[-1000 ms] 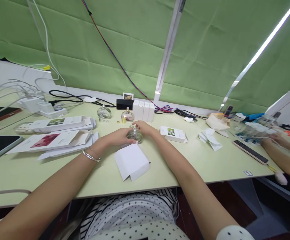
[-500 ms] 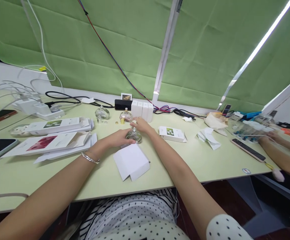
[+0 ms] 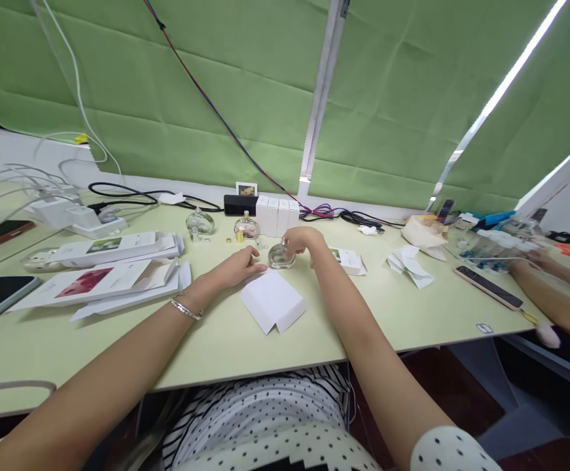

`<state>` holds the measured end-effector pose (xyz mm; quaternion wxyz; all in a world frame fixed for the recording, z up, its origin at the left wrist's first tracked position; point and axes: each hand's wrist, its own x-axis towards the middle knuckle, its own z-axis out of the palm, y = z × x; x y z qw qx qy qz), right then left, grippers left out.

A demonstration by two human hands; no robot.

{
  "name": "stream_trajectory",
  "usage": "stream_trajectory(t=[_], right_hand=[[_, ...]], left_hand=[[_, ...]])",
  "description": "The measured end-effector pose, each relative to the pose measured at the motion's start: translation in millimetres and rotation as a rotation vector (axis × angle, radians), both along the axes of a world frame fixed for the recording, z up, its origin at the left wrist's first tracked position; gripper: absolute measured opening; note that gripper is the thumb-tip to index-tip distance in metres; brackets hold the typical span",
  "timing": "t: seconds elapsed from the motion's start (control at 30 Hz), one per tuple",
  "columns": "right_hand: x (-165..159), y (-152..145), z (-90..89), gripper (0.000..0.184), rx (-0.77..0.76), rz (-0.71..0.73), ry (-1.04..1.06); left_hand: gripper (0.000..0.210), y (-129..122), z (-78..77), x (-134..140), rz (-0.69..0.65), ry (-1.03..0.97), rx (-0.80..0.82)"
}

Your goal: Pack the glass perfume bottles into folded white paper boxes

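the right hand is closed around the neck of a clear glass bottle — its fingers at the top right, the round body below and to the left of them. the left hand holds nothing, thumb and fingers loosely parted just left of the bottle. a folded white paper lies in front — nearer the person.

Green fabric blinds hung beyond the right grip; a slim black-screened smartphone lay well to its right.
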<state>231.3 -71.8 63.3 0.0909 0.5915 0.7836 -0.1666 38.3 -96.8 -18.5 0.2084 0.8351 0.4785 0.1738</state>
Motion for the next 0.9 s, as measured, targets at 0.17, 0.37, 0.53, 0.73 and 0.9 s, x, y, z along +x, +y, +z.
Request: stream_trajectory(t=[0.17, 0.37, 0.53, 0.73, 0.9], right_hand=[[8.0, 7.5, -18.9, 0.029, 0.287, -0.149, 0.029], [-2.6, 16.6, -34.7, 0.039, 0.492, -0.165, 0.189], [32.5, 2.2, 6.4, 0.041, 0.589, -0.178, 0.253], [101.1, -36.1, -0.4, 0.08, 0.309, -0.205, 0.13], [122.0, -52.7, -51.6, 0.086, 0.289, -0.354, 0.14]], left_hand=[[0.031, -0.5, 6.3, -5.6, -0.051, 0.042, -0.036], [0.038, -13.2, 16.0, -3.2, -0.12, -0.001, 0.071], [0.044, -36.6, 17.2, 16.5, -0.57, 0.058, 0.171], [0.064, -35.6, -9.0, 31.2, -0.477, 0.303, 0.079], [0.067, -15.6, -14.6, 14.8, -0.205, 0.376, 0.079]])
